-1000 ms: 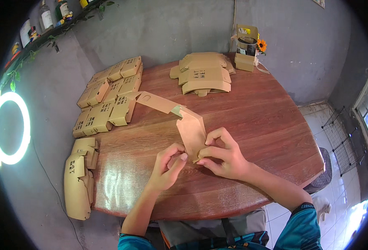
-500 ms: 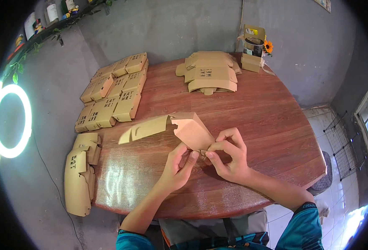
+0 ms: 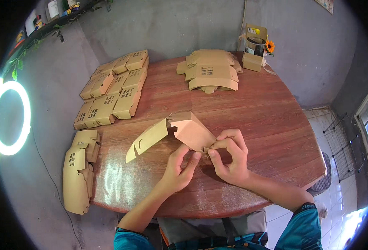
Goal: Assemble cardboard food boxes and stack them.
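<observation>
Centre frame | left hand (image 3: 177,168) and right hand (image 3: 230,160) pinch corner of half-folded carton (image 3: 190,131) | risk: tab tears or creases if forced; loose flap (image 3: 146,139) may spring open.

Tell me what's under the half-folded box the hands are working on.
The box rests on the wooden table. Left hand and right hand pinch its near corner. Anything beneath its raised panel is hidden.
</observation>
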`<state>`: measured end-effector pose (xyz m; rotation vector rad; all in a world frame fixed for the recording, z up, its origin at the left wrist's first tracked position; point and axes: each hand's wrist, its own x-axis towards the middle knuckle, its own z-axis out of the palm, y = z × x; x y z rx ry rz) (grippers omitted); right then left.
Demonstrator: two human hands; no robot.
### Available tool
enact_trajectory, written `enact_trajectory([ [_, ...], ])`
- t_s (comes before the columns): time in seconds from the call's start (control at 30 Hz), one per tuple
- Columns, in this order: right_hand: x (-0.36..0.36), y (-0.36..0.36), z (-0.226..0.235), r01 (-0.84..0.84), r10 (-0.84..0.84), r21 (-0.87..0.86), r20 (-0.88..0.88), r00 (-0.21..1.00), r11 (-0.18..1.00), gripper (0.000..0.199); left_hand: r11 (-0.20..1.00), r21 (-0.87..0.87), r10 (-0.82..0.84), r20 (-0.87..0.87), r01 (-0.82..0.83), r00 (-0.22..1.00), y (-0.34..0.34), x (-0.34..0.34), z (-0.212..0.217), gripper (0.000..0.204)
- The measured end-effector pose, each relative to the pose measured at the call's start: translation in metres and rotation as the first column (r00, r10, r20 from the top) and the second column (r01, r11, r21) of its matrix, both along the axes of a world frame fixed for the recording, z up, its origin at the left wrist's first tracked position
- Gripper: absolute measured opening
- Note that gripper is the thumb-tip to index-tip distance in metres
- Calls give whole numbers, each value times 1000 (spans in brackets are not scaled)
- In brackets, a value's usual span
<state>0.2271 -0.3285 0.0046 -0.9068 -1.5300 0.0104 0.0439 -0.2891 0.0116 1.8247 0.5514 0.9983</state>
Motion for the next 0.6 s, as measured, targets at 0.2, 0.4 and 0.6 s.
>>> enact_trajectory([
  [0.2, 4, 5, 4, -56, 55, -82, -20, 998, 995, 17, 967, 215, 143, -19, -136, 989, 5, 0, -9, 22],
  [0.4, 14, 9, 4, -213, 208, -167, -47, 977, 963, 16, 938, 304, 192, -64, -165, 979, 8, -4, -10, 21],
  [0.6, 17, 9, -5, -294, 288, -276, -64, 956, 915, 15, 966, 220, 167, -125, -136, 978, -1, -1, 10, 25],
])
